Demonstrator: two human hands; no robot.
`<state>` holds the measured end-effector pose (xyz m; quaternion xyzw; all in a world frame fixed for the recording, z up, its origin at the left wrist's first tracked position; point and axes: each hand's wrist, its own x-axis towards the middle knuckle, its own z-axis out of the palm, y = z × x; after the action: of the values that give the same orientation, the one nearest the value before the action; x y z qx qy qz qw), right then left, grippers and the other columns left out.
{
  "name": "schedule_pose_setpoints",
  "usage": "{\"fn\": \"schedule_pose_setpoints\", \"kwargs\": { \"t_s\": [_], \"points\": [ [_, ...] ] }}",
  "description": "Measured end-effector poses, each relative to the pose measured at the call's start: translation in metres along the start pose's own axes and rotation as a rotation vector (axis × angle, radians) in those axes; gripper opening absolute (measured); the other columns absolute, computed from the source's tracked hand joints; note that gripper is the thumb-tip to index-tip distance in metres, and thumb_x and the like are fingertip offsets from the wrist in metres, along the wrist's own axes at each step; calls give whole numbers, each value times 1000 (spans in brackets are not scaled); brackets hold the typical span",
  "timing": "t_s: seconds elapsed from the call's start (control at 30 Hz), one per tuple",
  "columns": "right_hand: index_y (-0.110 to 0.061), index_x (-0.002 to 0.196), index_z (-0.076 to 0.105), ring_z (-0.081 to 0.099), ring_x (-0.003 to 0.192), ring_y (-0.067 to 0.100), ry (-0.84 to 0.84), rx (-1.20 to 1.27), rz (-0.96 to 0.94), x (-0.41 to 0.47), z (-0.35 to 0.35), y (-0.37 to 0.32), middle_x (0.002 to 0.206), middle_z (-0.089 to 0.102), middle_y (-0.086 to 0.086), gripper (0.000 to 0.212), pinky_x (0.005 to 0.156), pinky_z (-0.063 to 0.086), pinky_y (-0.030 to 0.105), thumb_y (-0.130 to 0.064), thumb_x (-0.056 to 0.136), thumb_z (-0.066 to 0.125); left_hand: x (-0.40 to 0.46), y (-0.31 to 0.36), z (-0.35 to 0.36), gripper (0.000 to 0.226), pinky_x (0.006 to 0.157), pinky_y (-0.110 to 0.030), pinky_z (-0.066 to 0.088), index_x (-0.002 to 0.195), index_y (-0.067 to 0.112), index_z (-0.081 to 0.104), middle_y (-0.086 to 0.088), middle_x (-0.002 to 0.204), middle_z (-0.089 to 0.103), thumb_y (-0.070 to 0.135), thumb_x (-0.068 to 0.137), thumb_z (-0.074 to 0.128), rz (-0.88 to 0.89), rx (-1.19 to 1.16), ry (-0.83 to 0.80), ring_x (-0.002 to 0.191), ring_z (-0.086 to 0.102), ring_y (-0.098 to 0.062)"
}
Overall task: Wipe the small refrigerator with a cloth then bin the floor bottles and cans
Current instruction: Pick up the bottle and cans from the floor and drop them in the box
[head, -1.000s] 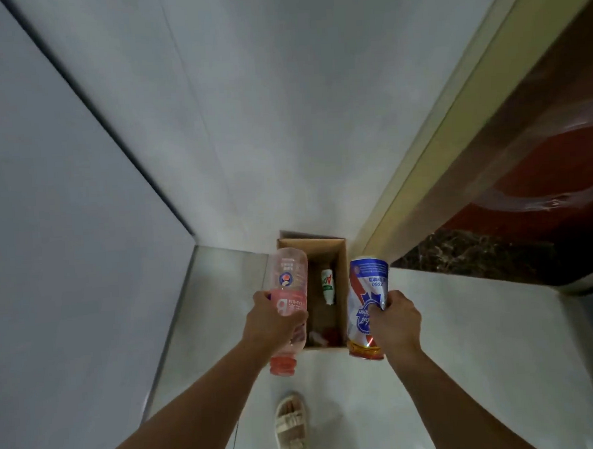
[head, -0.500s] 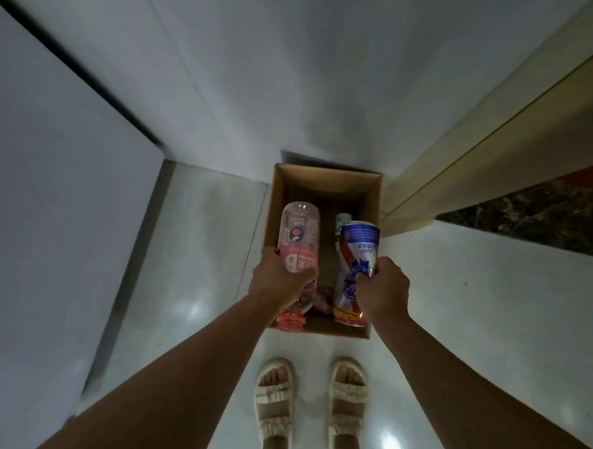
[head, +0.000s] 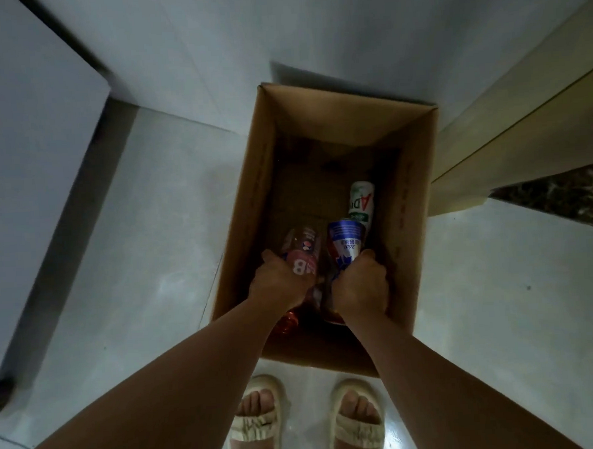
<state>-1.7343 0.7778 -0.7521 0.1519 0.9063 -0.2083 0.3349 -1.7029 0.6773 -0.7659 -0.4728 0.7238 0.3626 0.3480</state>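
Note:
An open cardboard box stands on the pale floor against the wall, straight in front of my feet. Both my hands are down inside it. My left hand grips a clear bottle with a pink label, its red cap pointing back toward me. My right hand grips a blue, white and red can. A white bottle with green and red lettering lies on the box bottom beyond the can.
A white wall runs behind the box and another white surface stands at the left. A beige door frame rises at the right with dark stone flooring beyond it. My sandalled feet stand just before the box.
I have stepped up to the box and bent over it. Both hands have gone down from above the rim into the box, still holding the pink-labelled bottle and the can.

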Motion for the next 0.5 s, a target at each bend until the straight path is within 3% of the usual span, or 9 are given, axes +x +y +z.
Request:
{"fn": "schedule_pose_setpoints", "kwargs": {
  "t_s": [0.2,0.33,0.43,0.5],
  "points": [
    [-4,132,37,55,114,34,-26,-13,86,28,31,13,129,50,19,47,86,48,42,-9,89,57,31,-10,24,85,84,-41,46,143,15,18,-17,136,43,32,78,70,-61,-41,15,119,50,-35],
    [-3,135,30,52,116,37,-62,-16,101,35,40,18,131,47,22,49,89,47,45,-9,92,52,36,-11,29,74,88,-40,47,141,11,24,-18,137,43,34,83,64,-20,2,25,121,49,-35],
    [-3,139,24,51,117,37,-129,-4,93,31,34,16,133,47,22,53,90,47,45,-7,93,50,29,-8,24,65,65,-31,47,137,11,30,-16,132,47,40,86,59,15,56,25,111,55,-32],
    [-6,140,23,52,117,35,-169,18,82,19,23,13,132,49,19,57,93,48,44,-10,91,54,16,-4,17,65,61,-29,48,136,13,31,-15,127,50,38,85,61,23,81,24,103,59,-30]
  ]
}}
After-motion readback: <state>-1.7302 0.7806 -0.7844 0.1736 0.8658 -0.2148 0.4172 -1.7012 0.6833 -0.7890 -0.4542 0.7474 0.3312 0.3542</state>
